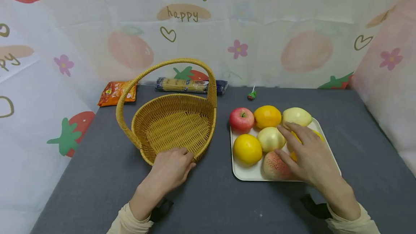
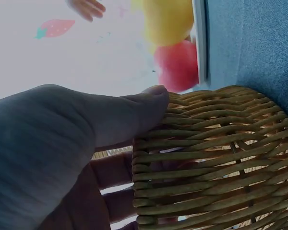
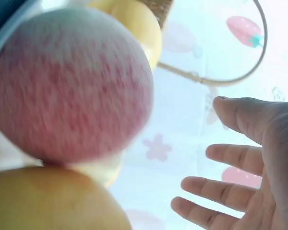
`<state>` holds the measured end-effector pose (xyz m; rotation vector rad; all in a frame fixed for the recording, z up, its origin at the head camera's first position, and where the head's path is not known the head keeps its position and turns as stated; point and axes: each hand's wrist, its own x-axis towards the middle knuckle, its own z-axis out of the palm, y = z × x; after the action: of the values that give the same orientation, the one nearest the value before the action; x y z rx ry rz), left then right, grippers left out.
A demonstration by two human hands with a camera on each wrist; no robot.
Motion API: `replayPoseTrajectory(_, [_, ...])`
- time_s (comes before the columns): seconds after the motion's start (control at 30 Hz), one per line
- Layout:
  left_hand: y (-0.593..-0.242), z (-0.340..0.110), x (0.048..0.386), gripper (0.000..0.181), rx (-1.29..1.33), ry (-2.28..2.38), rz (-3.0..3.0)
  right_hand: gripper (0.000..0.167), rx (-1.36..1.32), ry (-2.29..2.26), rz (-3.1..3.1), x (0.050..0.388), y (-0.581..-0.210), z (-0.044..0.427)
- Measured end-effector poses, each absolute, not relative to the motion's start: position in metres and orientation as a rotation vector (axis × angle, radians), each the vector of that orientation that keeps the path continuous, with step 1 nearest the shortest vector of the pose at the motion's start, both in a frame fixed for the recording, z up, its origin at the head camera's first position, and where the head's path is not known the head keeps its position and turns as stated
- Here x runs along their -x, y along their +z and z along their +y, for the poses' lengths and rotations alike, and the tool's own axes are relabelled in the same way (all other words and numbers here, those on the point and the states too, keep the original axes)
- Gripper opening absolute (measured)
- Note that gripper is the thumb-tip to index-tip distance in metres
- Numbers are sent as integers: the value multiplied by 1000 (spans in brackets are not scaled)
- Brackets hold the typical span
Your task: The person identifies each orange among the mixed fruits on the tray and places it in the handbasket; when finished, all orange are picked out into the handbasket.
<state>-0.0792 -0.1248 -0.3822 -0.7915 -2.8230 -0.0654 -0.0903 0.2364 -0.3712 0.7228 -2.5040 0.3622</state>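
Observation:
My left hand [image 1: 171, 170] grips the near rim of a yellow wicker basket [image 1: 178, 129] with a tall hoop handle. In the left wrist view, the thumb lies outside the woven wall [image 2: 225, 158] and the fingers are behind it. My right hand [image 1: 305, 154] hovers over a white tray [image 1: 242, 176] of fruit, fingers spread and holding nothing. Nearest to it are a speckled pink peach [image 1: 275, 165] and a pale yellow-green fruit [image 1: 271, 139]. In the right wrist view the peach [image 3: 72, 88] looms beside the open hand [image 3: 245, 167]. Yellow fruit beneath the hand is partly hidden.
On the tray also sit a red apple [image 1: 241, 120], an orange-yellow fruit [image 1: 267, 116], a round yellow fruit [image 1: 247, 150] and another pale fruit [image 1: 297, 117]. Behind lie an orange snack packet [image 1: 115, 94], a long pasta packet [image 1: 185, 85] and a lollipop [image 1: 251, 95].

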Motion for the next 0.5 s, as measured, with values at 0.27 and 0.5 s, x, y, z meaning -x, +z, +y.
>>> replayPoseTrajectory(0.27, [-381,-123,79,18,783,-59,-2835,73,-684,344,-2504,96,-362,281])
replayPoseTrajectory(0.5, [-383,-123,78,18,776,-48,-2815,49,-674,392,-2637,109,-367,325])
